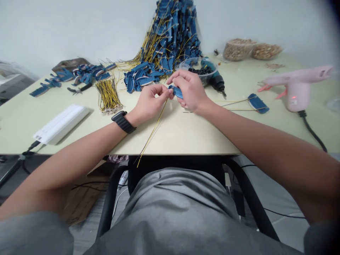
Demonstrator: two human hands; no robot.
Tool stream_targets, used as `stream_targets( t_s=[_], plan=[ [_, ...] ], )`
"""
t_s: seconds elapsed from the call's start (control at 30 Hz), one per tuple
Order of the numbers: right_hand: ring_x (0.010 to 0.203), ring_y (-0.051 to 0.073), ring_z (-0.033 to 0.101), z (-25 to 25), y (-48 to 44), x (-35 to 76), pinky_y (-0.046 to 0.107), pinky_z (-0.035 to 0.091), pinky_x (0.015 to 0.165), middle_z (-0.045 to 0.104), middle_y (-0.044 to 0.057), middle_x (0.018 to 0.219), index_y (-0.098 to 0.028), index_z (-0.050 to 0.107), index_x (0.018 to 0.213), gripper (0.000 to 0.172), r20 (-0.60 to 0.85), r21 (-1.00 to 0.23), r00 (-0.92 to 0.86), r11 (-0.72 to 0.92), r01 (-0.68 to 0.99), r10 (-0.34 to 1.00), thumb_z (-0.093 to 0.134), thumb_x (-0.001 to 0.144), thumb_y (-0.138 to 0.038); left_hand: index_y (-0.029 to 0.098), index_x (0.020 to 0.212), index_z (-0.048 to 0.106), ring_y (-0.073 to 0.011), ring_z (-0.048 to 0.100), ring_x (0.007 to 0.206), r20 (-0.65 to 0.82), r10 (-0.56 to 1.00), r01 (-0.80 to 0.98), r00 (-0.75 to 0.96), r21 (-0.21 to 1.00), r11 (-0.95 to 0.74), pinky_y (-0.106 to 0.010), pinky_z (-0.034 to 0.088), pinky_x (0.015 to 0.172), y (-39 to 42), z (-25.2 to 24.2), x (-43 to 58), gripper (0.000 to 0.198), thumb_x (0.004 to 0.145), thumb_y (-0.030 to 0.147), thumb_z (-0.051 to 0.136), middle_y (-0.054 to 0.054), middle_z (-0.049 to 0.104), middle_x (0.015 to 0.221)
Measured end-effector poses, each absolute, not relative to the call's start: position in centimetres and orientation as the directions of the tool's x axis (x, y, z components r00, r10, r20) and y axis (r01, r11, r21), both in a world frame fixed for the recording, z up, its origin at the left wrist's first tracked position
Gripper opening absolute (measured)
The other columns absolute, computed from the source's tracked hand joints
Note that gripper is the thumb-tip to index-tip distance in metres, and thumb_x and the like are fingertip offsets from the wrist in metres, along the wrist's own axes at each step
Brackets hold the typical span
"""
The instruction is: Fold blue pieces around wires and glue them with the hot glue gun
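Observation:
A small blue piece (176, 92) is held between my two hands above the table. My right hand (191, 89) is closed around its far end, with the thumb and fingers over it. The fingertips of my left hand (153, 101) pinch at its near end, where a yellow and a black wire (154, 130) come out and hang down past the table's front edge. What lies right between the left fingertips is hidden. To the right of my hands, a similar blue piece (258, 103) with two thin wires lies flat on the table.
A tall heap of wired blue pieces (175, 35) stands against the wall, more pieces (142, 76) before it. Left are a yellow wire bundle (108, 95), pliers (79, 89) and a white box (62, 124). Right are a drill (216, 79), a pink glue gun (299, 86) and tubs (236, 50).

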State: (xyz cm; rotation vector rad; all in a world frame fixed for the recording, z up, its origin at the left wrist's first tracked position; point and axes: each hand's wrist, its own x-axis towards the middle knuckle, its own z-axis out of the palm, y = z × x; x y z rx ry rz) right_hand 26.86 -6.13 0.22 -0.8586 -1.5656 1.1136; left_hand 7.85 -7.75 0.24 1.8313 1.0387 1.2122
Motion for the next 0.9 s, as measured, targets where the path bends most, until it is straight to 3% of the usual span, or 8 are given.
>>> stream_targets(
  t_s=[0.1,0.27,0.4,0.57,0.77,0.9],
  plan=[
    [0.060,0.019,0.048,0.8,-6.9,26.7,0.036,0.028,0.054,0.064,0.000,0.075,-0.031,0.073,0.095,0.017,0.262,-0.960,-0.130,0.272,0.068,0.956,0.074,0.111,-0.031,0.026,0.073,0.072,-0.0248,0.074,0.099,0.357,0.904,0.235,0.235,0.882,-0.410,-0.040,0.058,0.102,-7.9,0.4,8.0,0.054,0.112,0.040,0.107,-0.005,0.085,0.094],
    [0.054,0.019,0.046,1.7,-7.7,26.3,0.036,0.024,0.050,0.064,0.000,0.069,-0.030,0.072,0.090,0.023,0.221,-0.972,-0.098,0.228,0.056,0.970,0.070,0.110,-0.020,0.026,0.074,0.071,-0.0263,0.073,0.103,0.326,0.919,0.230,0.220,0.898,-0.374,-0.039,0.058,0.104,-8.0,0.6,8.1,0.052,0.103,0.032,0.114,-0.005,0.084,0.093],
    [0.054,0.018,0.048,1.9,-7.7,26.2,0.033,0.024,0.048,0.063,-0.002,0.066,-0.030,0.072,0.090,0.027,0.221,-0.972,-0.097,0.227,0.059,0.971,0.066,0.111,-0.015,0.026,0.070,0.071,-0.0257,0.072,0.101,0.333,0.914,0.232,0.233,0.894,-0.384,-0.039,0.059,0.105,-7.8,0.5,8.0,0.056,0.104,0.037,0.114,-0.006,0.085,0.091],
    [0.050,0.013,0.046,1.8,-7.3,26.1,0.030,0.027,0.047,0.064,-0.004,0.065,-0.027,0.071,0.093,0.028,0.165,-0.978,-0.094,0.175,0.109,0.982,0.060,0.110,-0.007,0.026,0.074,0.079,-0.0255,0.073,0.096,0.343,0.908,0.243,0.241,0.885,-0.398,-0.038,0.059,0.099,-7.3,0.0,7.6,0.045,0.108,0.033,0.106,-0.006,0.087,0.091],
    [0.049,0.015,0.042,1.5,-6.9,26.7,0.028,0.024,0.043,0.067,-0.002,0.068,-0.028,0.075,0.103,0.010,0.148,-0.981,-0.193,0.169,0.093,0.970,0.069,0.106,-0.020,0.025,0.076,0.077,-0.0218,0.064,0.083,0.444,0.858,0.360,0.258,0.780,-0.512,-0.040,0.055,0.091,-5.6,-1.8,6.5,0.045,0.114,0.032,0.099,-0.003,0.079,0.083],
    [0.048,0.016,0.042,1.5,-6.7,27.2,0.027,0.023,0.041,0.071,0.000,0.073,-0.029,0.073,0.109,0.005,0.102,-0.985,-0.239,0.132,0.109,0.966,0.072,0.104,-0.026,0.024,0.100,0.079,-0.0201,0.073,0.093,0.548,0.775,0.346,0.314,0.694,-0.631,-0.036,0.059,0.091,-4.1,-2.9,5.7,0.026,0.107,0.025,0.104,-0.004,0.089,0.108]
  ],
)
